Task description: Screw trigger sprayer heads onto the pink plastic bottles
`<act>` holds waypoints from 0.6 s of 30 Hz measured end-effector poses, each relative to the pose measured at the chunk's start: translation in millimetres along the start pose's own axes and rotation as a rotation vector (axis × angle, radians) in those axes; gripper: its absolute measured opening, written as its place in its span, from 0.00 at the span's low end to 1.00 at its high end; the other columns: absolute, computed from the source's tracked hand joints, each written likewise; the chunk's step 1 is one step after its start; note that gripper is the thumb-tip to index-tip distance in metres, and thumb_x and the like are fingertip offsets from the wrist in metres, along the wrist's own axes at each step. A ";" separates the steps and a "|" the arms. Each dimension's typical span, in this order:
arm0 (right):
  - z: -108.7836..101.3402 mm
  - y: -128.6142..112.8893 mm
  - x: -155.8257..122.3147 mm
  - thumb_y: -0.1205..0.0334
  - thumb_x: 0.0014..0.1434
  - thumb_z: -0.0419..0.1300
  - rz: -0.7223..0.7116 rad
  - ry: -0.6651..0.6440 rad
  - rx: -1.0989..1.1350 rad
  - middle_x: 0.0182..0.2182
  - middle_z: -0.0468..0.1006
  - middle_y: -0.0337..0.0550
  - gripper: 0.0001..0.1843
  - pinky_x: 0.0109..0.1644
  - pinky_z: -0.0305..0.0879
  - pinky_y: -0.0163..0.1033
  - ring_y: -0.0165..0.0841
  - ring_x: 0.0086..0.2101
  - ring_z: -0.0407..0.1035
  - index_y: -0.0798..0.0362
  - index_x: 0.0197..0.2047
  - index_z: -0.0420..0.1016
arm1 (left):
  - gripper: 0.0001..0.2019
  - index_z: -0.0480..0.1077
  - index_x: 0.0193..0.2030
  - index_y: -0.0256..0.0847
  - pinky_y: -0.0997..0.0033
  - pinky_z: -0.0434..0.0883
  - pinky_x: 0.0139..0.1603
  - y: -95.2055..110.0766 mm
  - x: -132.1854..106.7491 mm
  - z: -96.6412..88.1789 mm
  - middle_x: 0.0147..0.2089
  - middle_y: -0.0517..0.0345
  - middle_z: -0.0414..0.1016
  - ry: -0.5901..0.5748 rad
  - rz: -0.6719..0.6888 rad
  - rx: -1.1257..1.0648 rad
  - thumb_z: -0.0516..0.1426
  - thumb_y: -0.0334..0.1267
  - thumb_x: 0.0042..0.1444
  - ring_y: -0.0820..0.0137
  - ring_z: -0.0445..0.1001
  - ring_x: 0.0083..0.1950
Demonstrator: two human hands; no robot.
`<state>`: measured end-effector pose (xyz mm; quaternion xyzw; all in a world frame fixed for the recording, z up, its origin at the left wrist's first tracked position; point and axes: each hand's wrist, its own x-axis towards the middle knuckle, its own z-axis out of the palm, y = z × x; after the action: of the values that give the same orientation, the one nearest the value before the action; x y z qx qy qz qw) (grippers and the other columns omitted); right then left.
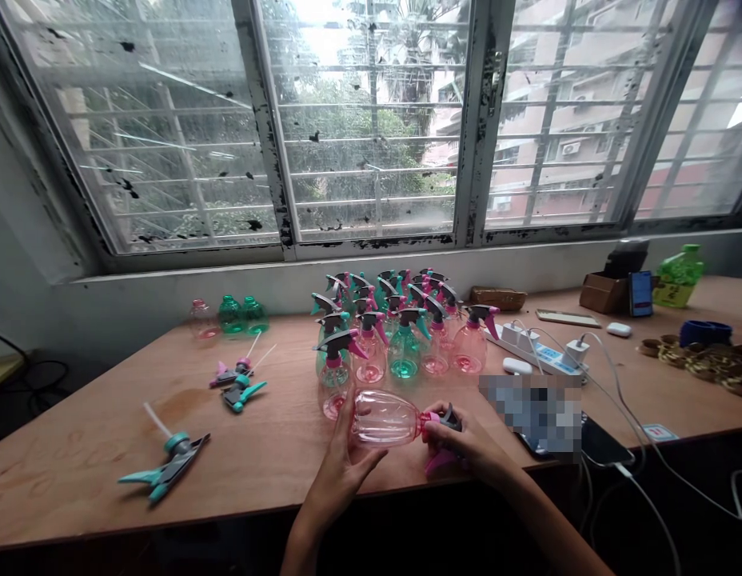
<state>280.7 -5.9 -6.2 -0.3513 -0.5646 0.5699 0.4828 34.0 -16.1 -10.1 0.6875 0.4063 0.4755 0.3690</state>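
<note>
A clear pink spray bottle (386, 419) lies sideways in the air near the table's front edge, its neck pointing right. My left hand (340, 464) is closed around its base end, thumb below and fingers on the far side. At the neck, my right hand (467, 438) grips the grey and pink spray head (448, 418); its fingertips partly hide the collar. Just behind stand several pink and green spray bottles (404, 352) with heads fitted, close together. To the left lie loose trigger heads: a teal and grey one (174, 466), another teal one (239, 392) and a pink one (230, 373).
One pink bottle (203, 320) and two green bottles (231, 314) without heads stand at the back left. On the right are a power strip (544, 352) with cables, a phone (604, 442), a cardboard box (602, 293), brown rings (700, 360) and a green jug (681, 276).
</note>
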 end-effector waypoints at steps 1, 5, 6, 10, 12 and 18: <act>-0.7 1.7 0.4 0.40 0.51 0.70 0.000 -0.004 -0.003 0.27 0.77 0.39 0.26 0.32 0.66 0.36 0.33 0.27 0.71 0.54 0.38 0.73 | 0.46 0.39 0.76 0.53 0.51 0.54 0.74 -0.8 0.2 0.2 0.74 0.50 0.56 -0.003 -0.003 -0.010 0.64 0.43 0.59 0.53 0.56 0.74; -3.4 6.7 1.6 0.40 0.51 0.71 0.009 -0.009 -0.050 0.27 0.77 0.39 0.26 0.33 0.66 0.37 0.34 0.28 0.71 0.54 0.38 0.72 | 0.50 0.38 0.76 0.47 0.49 0.55 0.73 -4.0 1.3 0.6 0.69 0.45 0.65 -0.027 -0.052 -0.074 0.66 0.45 0.56 0.51 0.62 0.71; -3.7 6.9 1.8 0.40 0.51 0.70 0.010 -0.006 -0.057 0.27 0.77 0.39 0.26 0.33 0.66 0.37 0.35 0.28 0.71 0.54 0.38 0.72 | 0.49 0.39 0.76 0.46 0.50 0.55 0.73 -4.4 1.5 0.5 0.68 0.45 0.65 -0.028 -0.059 -0.082 0.65 0.46 0.56 0.51 0.62 0.70; -2.3 3.2 1.3 0.39 0.51 0.70 0.004 0.005 -0.035 0.28 0.78 0.40 0.27 0.33 0.66 0.37 0.34 0.28 0.71 0.54 0.38 0.72 | 0.46 0.42 0.76 0.50 0.51 0.55 0.73 -4.6 1.5 -0.1 0.72 0.48 0.60 -0.001 -0.041 -0.050 0.65 0.44 0.57 0.51 0.58 0.73; -0.8 0.3 0.6 0.39 0.51 0.70 0.005 0.007 -0.026 0.28 0.78 0.40 0.27 0.33 0.66 0.37 0.34 0.28 0.71 0.54 0.38 0.72 | 0.46 0.40 0.76 0.53 0.50 0.56 0.73 -4.7 1.3 -0.1 0.72 0.48 0.60 -0.002 -0.032 -0.045 0.64 0.43 0.59 0.52 0.60 0.72; -1.2 0.6 -0.3 0.38 0.50 0.70 0.006 -0.003 -0.088 0.27 0.77 0.39 0.27 0.32 0.66 0.37 0.35 0.27 0.71 0.53 0.38 0.73 | 0.51 0.39 0.76 0.51 0.50 0.55 0.73 -4.7 1.9 0.5 0.74 0.47 0.56 0.004 -0.042 -0.064 0.67 0.44 0.55 0.51 0.56 0.74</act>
<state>281.8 -5.7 -7.0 -0.3727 -0.5888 0.5466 0.4643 33.8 -12.5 -13.7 0.6658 0.4060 0.4818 0.3997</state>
